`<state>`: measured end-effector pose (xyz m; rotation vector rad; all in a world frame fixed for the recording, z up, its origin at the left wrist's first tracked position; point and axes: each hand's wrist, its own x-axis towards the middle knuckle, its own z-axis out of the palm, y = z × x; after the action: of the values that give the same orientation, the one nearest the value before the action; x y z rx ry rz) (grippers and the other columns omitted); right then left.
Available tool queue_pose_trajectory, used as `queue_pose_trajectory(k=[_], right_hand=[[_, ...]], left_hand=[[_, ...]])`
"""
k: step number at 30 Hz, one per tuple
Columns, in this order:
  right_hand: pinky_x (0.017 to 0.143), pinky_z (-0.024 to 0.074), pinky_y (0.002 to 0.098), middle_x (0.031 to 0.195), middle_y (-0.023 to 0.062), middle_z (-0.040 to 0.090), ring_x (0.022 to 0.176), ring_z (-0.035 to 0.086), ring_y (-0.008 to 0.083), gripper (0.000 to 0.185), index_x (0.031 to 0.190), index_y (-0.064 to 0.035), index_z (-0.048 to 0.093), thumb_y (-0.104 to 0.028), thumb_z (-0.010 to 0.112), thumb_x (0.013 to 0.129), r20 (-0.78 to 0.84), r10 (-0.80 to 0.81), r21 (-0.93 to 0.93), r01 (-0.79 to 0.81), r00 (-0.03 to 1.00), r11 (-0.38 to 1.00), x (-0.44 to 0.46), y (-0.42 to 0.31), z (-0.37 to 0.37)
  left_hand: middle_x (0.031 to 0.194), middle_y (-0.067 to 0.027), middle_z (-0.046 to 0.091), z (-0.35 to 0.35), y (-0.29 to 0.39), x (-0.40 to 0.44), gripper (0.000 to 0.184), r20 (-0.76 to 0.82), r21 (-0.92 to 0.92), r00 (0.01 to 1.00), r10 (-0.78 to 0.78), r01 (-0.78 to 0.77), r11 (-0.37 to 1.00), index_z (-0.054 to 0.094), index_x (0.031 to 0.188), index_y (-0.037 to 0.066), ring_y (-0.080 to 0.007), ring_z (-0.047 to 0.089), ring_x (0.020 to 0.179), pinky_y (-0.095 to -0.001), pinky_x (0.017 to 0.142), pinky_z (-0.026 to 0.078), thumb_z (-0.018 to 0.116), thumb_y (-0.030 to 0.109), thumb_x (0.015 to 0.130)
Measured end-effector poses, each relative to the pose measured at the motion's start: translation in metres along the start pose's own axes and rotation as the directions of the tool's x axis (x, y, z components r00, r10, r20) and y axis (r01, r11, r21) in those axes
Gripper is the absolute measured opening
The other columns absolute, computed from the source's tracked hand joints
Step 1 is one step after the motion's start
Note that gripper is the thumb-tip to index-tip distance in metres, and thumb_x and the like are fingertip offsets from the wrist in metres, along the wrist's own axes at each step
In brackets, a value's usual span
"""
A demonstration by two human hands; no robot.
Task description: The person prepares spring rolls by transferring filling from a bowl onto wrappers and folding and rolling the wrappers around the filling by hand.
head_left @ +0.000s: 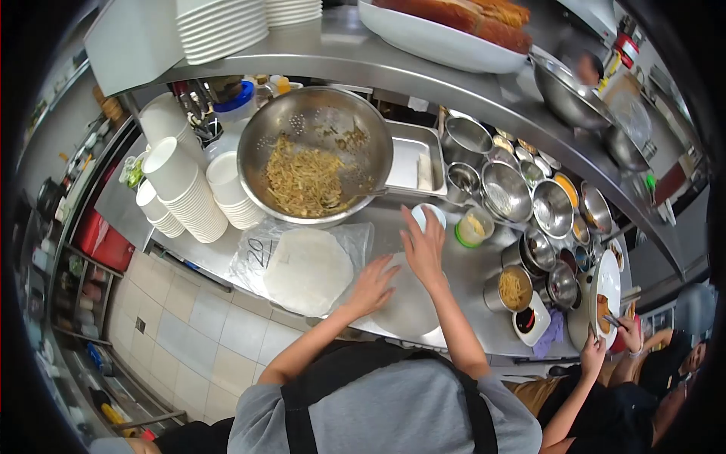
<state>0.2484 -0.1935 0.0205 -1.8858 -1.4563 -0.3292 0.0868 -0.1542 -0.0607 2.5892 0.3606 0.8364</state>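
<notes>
My left hand (pixel 370 287) is over the steel counter, fingers stretched out, between a stack of round white wrapper sheets (pixel 308 271) and a single thin round sheet (pixel 408 306). The stack lies on a clear plastic bag (pixel 363 240) marked with black writing. My right hand (pixel 423 246) is farther forward, fingers spread, at a small pale round dish (pixel 432 215). Its fingers overlap the dish; whether they touch it I cannot tell. Ahead is a large steel colander (pixel 257 129) holding shredded, noodle-like filling (pixel 306 178). A green-rimmed tub (pixel 474 228) sits right of my right hand.
Stacked white paper tubs (pixel 189 198) stand at the left. A steel tray (pixel 414 151) lies behind the colander's right side. Several steel bowls (pixel 553 208) and pots crowd the right. An overhead shelf (pixel 318 49) crosses the front. At right, another person's hands hold a white plate (pixel 607 276).
</notes>
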Motion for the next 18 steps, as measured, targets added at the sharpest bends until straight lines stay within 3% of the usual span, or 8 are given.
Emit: queue_pose_trajectory(k=[1,2,4,7,10,14,15,18], right_hand=[[0.101,0.0228,0.0604,0.130,0.0143,0.042,0.126,0.033,0.0347,0.045,0.122,-0.0173,0.056,-0.020,0.066,0.078,-0.028,-0.108,-0.023,0.108,0.994,0.994,0.030,-0.017,0.000],[0.100,0.0248,0.0593,0.126,0.0137,0.045,0.124,0.036,0.0334,0.034,0.109,-0.0131,0.065,-0.019,0.067,0.075,-0.054,-0.218,-0.049,0.215,0.975,0.975,0.059,-0.031,0.006],[0.102,0.0245,0.0587,0.122,0.0129,0.049,0.122,0.037,0.0322,0.019,0.092,-0.0084,0.069,-0.016,0.065,0.075,0.138,-0.283,-0.167,0.304,0.949,0.938,0.098,-0.049,0.028],[0.103,0.0228,0.0593,0.120,0.0127,0.051,0.122,0.037,0.0318,0.018,0.090,-0.0069,0.070,-0.015,0.063,0.075,0.469,-0.190,-0.331,0.371,0.862,0.868,0.133,-0.048,0.076],[0.104,0.0201,0.0607,0.123,0.0129,0.050,0.122,0.035,0.0324,0.022,0.094,-0.0078,0.070,-0.014,0.061,0.075,0.640,-0.099,-0.296,0.364,0.762,0.883,0.153,-0.045,0.099],[0.092,0.0433,0.0479,0.105,0.0143,0.065,0.104,0.060,0.0311,0.029,0.094,-0.0027,0.068,-0.022,0.071,0.072,0.726,0.073,-0.358,0.286,0.684,0.889,0.195,-0.063,0.063],[0.080,0.0505,0.0431,0.098,0.0129,0.069,0.091,0.066,0.0315,0.027,0.095,-0.0072,0.069,-0.026,0.068,0.076,0.683,0.016,-0.380,0.337,0.730,0.861,0.200,-0.067,0.052],[0.079,0.0505,0.0443,0.099,0.0141,0.068,0.093,0.065,0.0319,0.025,0.095,-0.0124,0.070,-0.029,0.066,0.077,0.720,-0.004,-0.268,0.283,0.694,0.921,0.216,-0.074,0.034]], left_hand=[[0.130,-0.0172,0.045,-0.015,-0.003,-0.002,0.056,-0.065,0.006,0.998,-0.023,0.023,1.000,0.037,0.132,0.005,-0.0306,0.047,0.120,-0.0436,0.096,0.041,0.062,0.018,0.083],[0.123,-0.0153,0.047,-0.023,-0.011,-0.005,0.050,-0.124,-0.175,0.972,-0.197,0.174,0.969,0.039,0.128,0.005,-0.0283,0.051,0.112,-0.0406,0.089,0.044,0.061,0.014,0.084],[0.110,-0.0114,0.052,-0.040,-0.027,-0.014,0.038,-0.140,-0.534,0.836,-0.531,0.388,0.751,0.044,0.119,0.005,-0.0236,0.059,0.097,-0.0344,0.076,0.051,0.059,0.006,0.084],[0.105,-0.0082,0.052,-0.068,-0.053,-0.017,0.031,-0.216,-0.875,0.600,-0.770,0.231,0.425,0.043,0.117,0.005,-0.0206,0.062,0.091,-0.0302,0.071,0.051,0.056,0.008,0.088],[0.102,-0.0073,0.053,-0.090,-0.065,-0.006,0.035,-0.197,-0.957,0.389,-0.900,0.122,0.262,0.038,0.121,0.006,-0.0218,0.061,0.093,-0.0337,0.074,0.051,0.054,0.008,0.090],[0.101,-0.0079,0.053,-0.099,-0.083,0.010,0.035,-0.146,-0.986,0.345,-0.927,0.020,0.163,0.036,0.119,0.005,-0.0229,0.060,0.092,-0.0369,0.075,0.052,0.055,0.008,0.090],[0.100,-0.0079,0.053,-0.098,-0.087,0.010,0.034,-0.136,-0.990,0.342,-0.930,-0.001,0.144,0.036,0.118,0.006,-0.0223,0.060,0.091,-0.0374,0.076,0.053,0.056,0.008,0.090],[0.098,-0.0078,0.054,-0.094,-0.099,0.014,0.031,-0.107,-0.994,0.357,-0.928,-0.040,0.100,0.036,0.113,0.007,-0.0204,0.059,0.086,-0.0384,0.077,0.054,0.055,0.005,0.089]])
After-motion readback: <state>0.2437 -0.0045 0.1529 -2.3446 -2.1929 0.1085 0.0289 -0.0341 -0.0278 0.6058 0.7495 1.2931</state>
